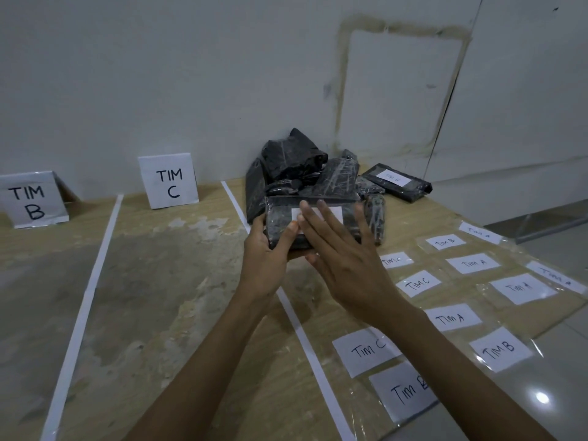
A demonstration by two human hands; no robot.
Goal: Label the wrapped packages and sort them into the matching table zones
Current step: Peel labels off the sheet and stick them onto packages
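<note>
Wrapped package [283,226], boxy, glossy black plastic w/ white paper label [297,214], is held above the wood table [178,281], just in front of a pile of black packages [296,160]. L hand [265,249] grips its left end, thumb on the front. R hand [343,259] lies flat over the label, fingers straight. White tape line [305,338] runs beneath. TIM C sign [168,183] stands well apart to the left.

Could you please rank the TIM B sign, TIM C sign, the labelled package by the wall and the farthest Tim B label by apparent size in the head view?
1. TIM C sign and TIM B sign: alike, the latter cropped by the frame edge.
2. labelled package.
3. farthest Tim B label.
</note>
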